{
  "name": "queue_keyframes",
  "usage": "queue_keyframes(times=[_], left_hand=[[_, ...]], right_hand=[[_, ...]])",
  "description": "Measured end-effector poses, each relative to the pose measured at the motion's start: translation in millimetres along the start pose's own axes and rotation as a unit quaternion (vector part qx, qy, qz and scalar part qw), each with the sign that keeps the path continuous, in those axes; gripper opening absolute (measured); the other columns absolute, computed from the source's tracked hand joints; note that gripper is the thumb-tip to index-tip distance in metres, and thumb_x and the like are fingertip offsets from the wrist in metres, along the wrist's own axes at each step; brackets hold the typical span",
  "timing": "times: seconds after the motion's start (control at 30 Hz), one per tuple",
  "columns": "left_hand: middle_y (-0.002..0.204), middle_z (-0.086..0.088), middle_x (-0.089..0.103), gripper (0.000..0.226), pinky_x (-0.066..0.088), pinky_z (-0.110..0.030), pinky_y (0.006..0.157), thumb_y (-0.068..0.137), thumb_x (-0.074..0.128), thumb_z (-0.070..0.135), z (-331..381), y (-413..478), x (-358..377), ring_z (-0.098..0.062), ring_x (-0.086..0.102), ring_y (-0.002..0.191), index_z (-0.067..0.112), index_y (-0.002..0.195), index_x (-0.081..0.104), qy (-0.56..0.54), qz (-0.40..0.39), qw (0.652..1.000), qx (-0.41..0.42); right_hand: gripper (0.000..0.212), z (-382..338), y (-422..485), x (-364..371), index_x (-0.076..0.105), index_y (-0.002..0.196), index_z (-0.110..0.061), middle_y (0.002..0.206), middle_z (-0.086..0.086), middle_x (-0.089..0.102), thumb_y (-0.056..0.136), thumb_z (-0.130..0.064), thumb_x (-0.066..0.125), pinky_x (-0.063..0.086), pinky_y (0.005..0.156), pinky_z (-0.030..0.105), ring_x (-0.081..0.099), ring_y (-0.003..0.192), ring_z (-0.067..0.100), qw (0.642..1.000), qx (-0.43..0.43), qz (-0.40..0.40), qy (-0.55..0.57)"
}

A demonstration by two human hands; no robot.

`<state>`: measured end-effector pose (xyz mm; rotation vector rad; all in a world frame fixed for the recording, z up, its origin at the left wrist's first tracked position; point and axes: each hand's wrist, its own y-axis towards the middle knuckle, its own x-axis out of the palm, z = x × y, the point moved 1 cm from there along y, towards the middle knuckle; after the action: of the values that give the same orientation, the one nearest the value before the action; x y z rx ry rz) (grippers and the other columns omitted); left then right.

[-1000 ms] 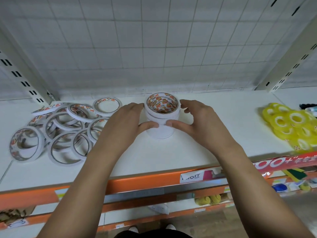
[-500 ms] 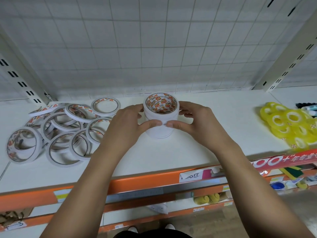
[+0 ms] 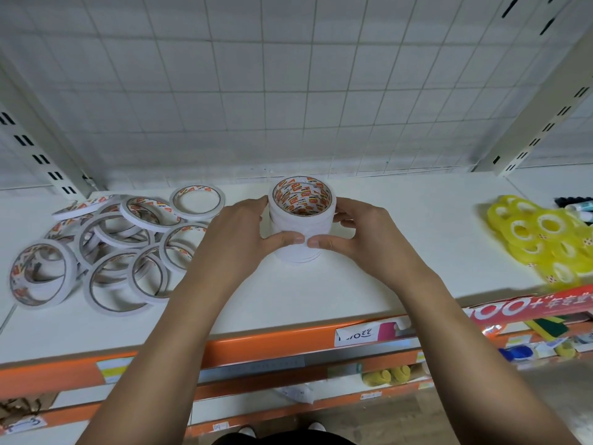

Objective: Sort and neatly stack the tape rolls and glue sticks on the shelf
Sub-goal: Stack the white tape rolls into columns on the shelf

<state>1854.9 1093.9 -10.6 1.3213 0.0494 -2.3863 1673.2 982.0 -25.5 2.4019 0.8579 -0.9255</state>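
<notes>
Both your hands are on the stack of white tape rolls [image 3: 296, 221]. It stands upright on the white shelf [image 3: 321, 293], about mid-depth

- your left hand [image 3: 237, 239] wraps the stack's left side and your right hand [image 3: 362, 239] wraps its right side, fingers curled round toward the back
- your thumbs [image 3: 287, 240] press the stack's front face low down, tips almost touching
- the top roll's core is open to the camera, with red/orange print inside
- roll edges in the stack look slightly stepped, not fully flush

Left of the stack: loose white tape rolls [image 3: 112, 248] in an overlapping heap, some flat, some leaning on others. One single roll [image 3: 197, 202] lies flat at the end of the heap nearest the stack, just behind your left hand

Right of the stack, well apart: yellow tape rolls [image 3: 542, 239] in a heap. Past them at the frame edge are a few small tubes [image 3: 577, 207], too cropped to tell what they are

Behind the stack: wire grid back panel [image 3: 288, 91]

In front of and below the stack: orange shelf edge [image 3: 272, 345] with a handwritten price label [image 3: 362, 335], and a red banner strip [image 3: 545, 308] further right
</notes>
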Motion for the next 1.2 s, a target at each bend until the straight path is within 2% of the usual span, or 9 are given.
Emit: queue_keyframes(times=[0.17, 0.33, 0.5, 0.63, 0.83, 0.9, 1.03, 1.13, 1.2], left_hand=[[0.109, -0.009, 0.069, 0.061, 0.037, -0.030, 0.073, 0.076, 0.068, 0.058, 4.9, 0.7, 1.4, -0.026, 0.061, 0.098, 0.013, 0.118, 0.064, 0.029, -0.005, 0.999, 0.014], [0.108, -0.004, 0.069, 0.081, 0.049, -0.033, 0.078, 0.060, 0.066, 0.078, -0.5, -0.7, -0.4, -0.022, 0.062, 0.098, 0.019, 0.115, 0.066, -0.025, -0.003, 1.000, -0.013], [0.118, -0.006, 0.068, 0.066, 0.046, -0.031, 0.082, 0.070, 0.076, 0.056, -0.8, 1.5, 2.2, -0.026, 0.061, 0.105, 0.015, 0.121, 0.066, -0.015, -0.011, 1.000, -0.024], [0.108, -0.007, 0.072, 0.059, 0.047, -0.033, 0.081, 0.069, 0.077, 0.055, -1.6, -0.6, 3.7, -0.026, 0.064, 0.098, 0.014, 0.112, 0.071, -0.027, 0.009, 0.999, -0.026], [0.110, -0.004, 0.071, 0.065, 0.046, -0.028, 0.078, 0.066, 0.080, 0.055, -3.8, -0.5, 4.7, -0.021, 0.063, 0.097, 0.019, 0.119, 0.067, -0.060, 0.008, 0.997, -0.038], [0.113, -0.002, 0.070, 0.069, 0.047, -0.027, 0.079, 0.064, 0.082, 0.054, -4.6, 0.0, 7.5, -0.019, 0.064, 0.100, 0.018, 0.121, 0.065, -0.072, -0.001, 0.997, -0.039], [0.105, -0.003, 0.073, 0.067, 0.053, -0.040, 0.084, 0.066, 0.078, 0.061, -6.6, 1.2, 11.8, -0.022, 0.067, 0.098, 0.012, 0.112, 0.069, -0.067, -0.008, 0.998, -0.015], [0.109, -0.001, 0.071, 0.065, 0.053, -0.038, 0.085, 0.066, 0.082, 0.052, -10.1, 2.7, 13.9, -0.019, 0.065, 0.097, 0.014, 0.116, 0.066, -0.087, -0.008, 0.996, -0.033], [0.115, 0.001, 0.069, 0.070, 0.053, -0.035, 0.085, 0.063, 0.084, 0.053, -14.3, 3.2, 17.4, -0.018, 0.065, 0.100, 0.017, 0.120, 0.064, -0.073, -0.030, 0.996, -0.043]], right_hand=[[0.061, -1.2, 0.7, 1.9, 0.065, 0.118, -0.014, 0.112, 0.000, 0.071, 0.071, -0.049, 0.081, 0.053, 0.092, 0.037, 0.065, 0.104, 0.014, 1.000, 0.003, 0.001, -0.007], [0.077, -5.6, -1.3, -1.9, 0.058, 0.130, -0.027, 0.116, -0.009, 0.069, 0.066, -0.066, 0.074, 0.053, 0.091, 0.031, 0.063, 0.104, 0.006, 1.000, -0.003, -0.003, 0.003], [0.073, -4.1, 0.7, 2.5, 0.059, 0.129, -0.017, 0.117, -0.003, 0.069, 0.068, -0.049, 0.084, 0.052, 0.094, 0.034, 0.063, 0.107, 0.010, 1.000, 0.008, 0.004, 0.004], [0.067, -4.4, 0.7, 4.4, 0.062, 0.125, -0.014, 0.116, -0.003, 0.070, 0.068, -0.040, 0.086, 0.052, 0.095, 0.032, 0.064, 0.107, 0.010, 1.000, 0.006, 0.015, 0.022], [0.073, -3.9, 0.2, 4.7, 0.059, 0.130, -0.021, 0.118, -0.007, 0.069, 0.067, -0.047, 0.084, 0.051, 0.094, 0.024, 0.063, 0.107, 0.007, 0.999, 0.009, 0.011, 0.033], [0.073, -2.8, 0.0, 5.8, 0.059, 0.130, -0.021, 0.118, -0.004, 0.069, 0.067, -0.050, 0.083, 0.051, 0.094, 0.026, 0.063, 0.107, 0.009, 0.999, 0.014, 0.003, 0.030], [0.068, -2.2, -0.9, 9.7, 0.062, 0.125, -0.016, 0.115, -0.001, 0.070, 0.069, -0.049, 0.082, 0.052, 0.094, 0.030, 0.064, 0.105, 0.011, 1.000, 0.023, 0.004, 0.020], [0.072, 0.8, -0.3, 11.2, 0.058, 0.128, -0.021, 0.116, -0.008, 0.067, 0.067, -0.044, 0.087, 0.051, 0.092, 0.024, 0.061, 0.104, 0.006, 0.999, 0.033, -0.008, 0.033], [0.075, 4.0, -0.1, 16.1, 0.055, 0.130, -0.021, 0.113, -0.011, 0.062, 0.066, -0.040, 0.088, 0.047, 0.082, 0.013, 0.057, 0.099, 0.004, 0.998, 0.050, -0.032, 0.024]])
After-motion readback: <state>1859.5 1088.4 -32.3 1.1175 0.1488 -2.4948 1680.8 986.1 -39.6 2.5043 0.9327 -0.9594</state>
